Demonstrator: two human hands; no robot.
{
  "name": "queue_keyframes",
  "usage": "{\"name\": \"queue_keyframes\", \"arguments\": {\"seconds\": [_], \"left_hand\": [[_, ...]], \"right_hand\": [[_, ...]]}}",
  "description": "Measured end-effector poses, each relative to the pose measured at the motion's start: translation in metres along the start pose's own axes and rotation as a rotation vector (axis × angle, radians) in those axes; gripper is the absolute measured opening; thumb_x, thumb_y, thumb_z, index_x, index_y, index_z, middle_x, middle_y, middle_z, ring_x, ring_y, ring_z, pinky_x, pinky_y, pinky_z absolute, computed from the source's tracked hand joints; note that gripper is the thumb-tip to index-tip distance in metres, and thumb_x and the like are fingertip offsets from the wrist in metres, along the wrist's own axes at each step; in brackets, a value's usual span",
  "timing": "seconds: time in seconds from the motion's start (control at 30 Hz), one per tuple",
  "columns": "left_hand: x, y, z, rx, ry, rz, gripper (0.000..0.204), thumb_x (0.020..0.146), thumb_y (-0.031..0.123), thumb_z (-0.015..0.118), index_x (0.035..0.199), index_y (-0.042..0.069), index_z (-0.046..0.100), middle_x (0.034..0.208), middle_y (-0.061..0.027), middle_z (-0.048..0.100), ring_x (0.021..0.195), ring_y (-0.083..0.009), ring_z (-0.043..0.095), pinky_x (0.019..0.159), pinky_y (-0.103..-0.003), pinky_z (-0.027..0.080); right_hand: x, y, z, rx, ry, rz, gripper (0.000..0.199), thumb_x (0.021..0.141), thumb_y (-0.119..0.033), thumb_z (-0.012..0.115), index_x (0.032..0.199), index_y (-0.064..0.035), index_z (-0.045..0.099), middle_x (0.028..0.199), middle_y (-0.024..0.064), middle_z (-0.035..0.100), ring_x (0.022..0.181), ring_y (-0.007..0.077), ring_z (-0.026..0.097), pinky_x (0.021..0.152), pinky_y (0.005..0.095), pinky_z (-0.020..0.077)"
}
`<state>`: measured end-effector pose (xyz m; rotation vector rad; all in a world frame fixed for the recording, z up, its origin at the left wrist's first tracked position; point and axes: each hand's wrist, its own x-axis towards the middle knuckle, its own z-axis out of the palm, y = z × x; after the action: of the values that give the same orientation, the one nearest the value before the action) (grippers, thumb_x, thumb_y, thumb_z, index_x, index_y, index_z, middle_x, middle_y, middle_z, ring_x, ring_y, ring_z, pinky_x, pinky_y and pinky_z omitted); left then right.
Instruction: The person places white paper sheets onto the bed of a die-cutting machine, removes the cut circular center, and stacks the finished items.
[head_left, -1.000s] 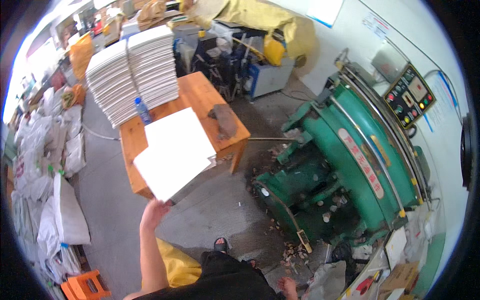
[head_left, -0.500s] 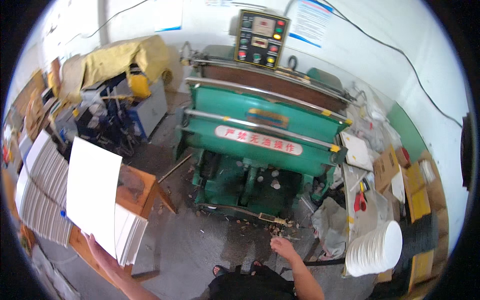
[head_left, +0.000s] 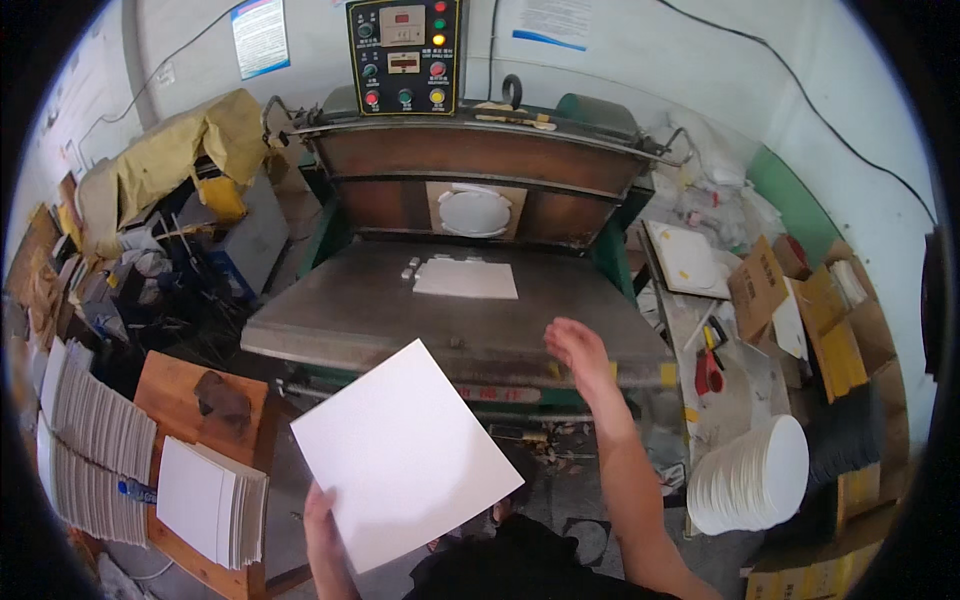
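My left hand (head_left: 321, 518) grips a square white cardboard sheet (head_left: 408, 458) by its lower left edge, thumb on top. The sheet is tilted in front of the press's flat metal bed (head_left: 560, 330). Over the bed's front right part, my right hand (head_left: 577, 346) is raised, holding nothing, its fingers stretched out and slightly bent. Farther back on the bed lies another white sheet (head_left: 466, 280), with small pale blocks by its back and left edges. A round die (head_left: 474, 212) on a pale board is fixed to the brown upright plate behind.
At left, a wooden stool (head_left: 165, 385) bears a stack of white sheets (head_left: 205, 505); taller sheet piles (head_left: 100, 420) stand beyond it. At right, a side table holds round white discs (head_left: 750, 475) and red-handled scissors (head_left: 708, 372). A control panel (head_left: 404, 58) tops the press.
The press has opened, its bed now lying flat towards me. My left hand has carried the sheet rightwards from the stool. My right hand has risen forward to the bed.
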<state>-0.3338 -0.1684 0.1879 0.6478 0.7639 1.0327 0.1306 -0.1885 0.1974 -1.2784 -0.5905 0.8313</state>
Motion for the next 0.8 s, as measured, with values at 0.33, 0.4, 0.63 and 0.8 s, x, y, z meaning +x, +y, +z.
{"name": "queue_keyframes", "arguments": {"seconds": [0.33, 0.4, 0.63, 0.8], "left_hand": [[-0.008, -0.101, 0.046, 0.052, 0.247, -0.110, 0.048, 0.092, 0.011, 0.049, 0.138, 0.003, 0.039, 0.123, -0.0104, 0.058, 0.103, -0.0218, 0.061, 0.076, -0.032, 0.052], [-0.007, -0.107, 0.069, 0.037, 0.280, -0.182, 0.040, 0.094, 0.011, 0.047, 0.133, 0.002, 0.044, 0.116, -0.0105, 0.061, 0.091, -0.0218, 0.064, 0.061, -0.029, 0.051], [0.082, -0.156, 0.117, -0.042, 0.106, -0.384, 0.039, 0.094, 0.008, 0.045, 0.131, -0.005, 0.041, 0.120, -0.0209, 0.057, 0.098, -0.0325, 0.064, 0.083, -0.044, 0.057], [0.222, -0.210, 0.160, -0.070, 0.043, -0.340, 0.035, 0.095, 0.006, 0.040, 0.128, -0.007, 0.040, 0.119, -0.0205, 0.055, 0.104, -0.0357, 0.061, 0.089, -0.048, 0.054]], "right_hand": [[0.209, 0.156, -0.001, 0.114, 0.186, 0.700, 0.027, 0.085, -0.024, 0.062, 0.109, -0.0104, 0.057, 0.094, 0.0099, 0.062, 0.090, 0.0252, 0.062, 0.075, 0.0462, 0.0517], [0.217, 0.166, -0.005, 0.228, 0.098, 0.799, 0.024, 0.086, -0.022, 0.062, 0.107, -0.0123, 0.058, 0.095, 0.0087, 0.064, 0.094, 0.0246, 0.063, 0.070, 0.0475, 0.0545], [0.234, 0.127, -0.036, 0.423, -0.135, 0.597, 0.019, 0.085, -0.009, 0.060, 0.103, -0.0047, 0.059, 0.105, 0.0137, 0.062, 0.096, 0.0269, 0.063, 0.079, 0.0453, 0.0538], [0.175, 0.049, -0.103, 0.436, -0.089, 0.340, 0.031, 0.086, -0.011, 0.058, 0.114, 0.0018, 0.058, 0.111, 0.0134, 0.062, 0.104, 0.0250, 0.058, 0.090, 0.0366, 0.0471]]}}
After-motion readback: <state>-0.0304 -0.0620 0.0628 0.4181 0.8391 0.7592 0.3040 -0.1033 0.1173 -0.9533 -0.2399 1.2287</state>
